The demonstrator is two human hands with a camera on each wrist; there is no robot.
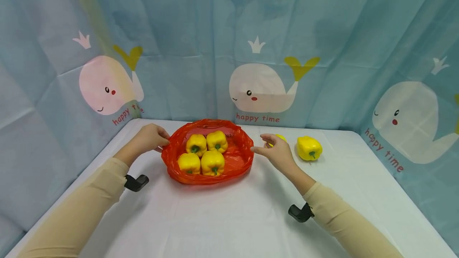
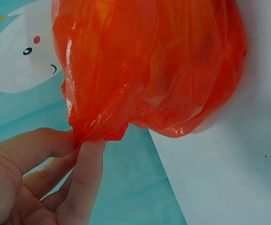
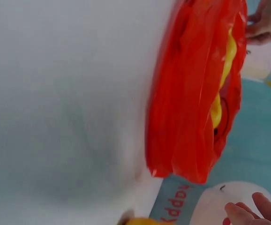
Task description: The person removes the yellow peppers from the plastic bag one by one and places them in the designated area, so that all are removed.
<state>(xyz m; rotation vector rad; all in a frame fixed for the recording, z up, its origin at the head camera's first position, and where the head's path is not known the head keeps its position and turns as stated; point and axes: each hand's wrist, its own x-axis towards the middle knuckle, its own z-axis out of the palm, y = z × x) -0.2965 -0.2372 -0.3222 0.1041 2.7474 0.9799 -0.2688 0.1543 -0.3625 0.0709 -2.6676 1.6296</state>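
A red plastic bag (image 1: 244,152) sits on the table with its mouth spread wide. Several yellow bell peppers (image 1: 212,161) with green stems lie inside, toward its left half. At the bag's left side, my left hand (image 1: 146,139) pinches a gathered bit of the plastic between thumb and fingers, plain in the left wrist view on the bag (image 2: 149,70). My right hand (image 1: 280,155) is at the opposite side, thumb and fingers spread apart, thumb tip close to the rim and nothing held. In the right wrist view its fingers (image 3: 267,208) stand away from the bag (image 3: 182,108).
To the right of the bag, one loose yellow bell pepper (image 1: 309,148) lies on the white tabletop (image 1: 215,218). Another pepper (image 1: 281,137) is partly hidden behind my right hand. A blue curtain (image 1: 186,86) with printed whales hangs along the table's back and sides.
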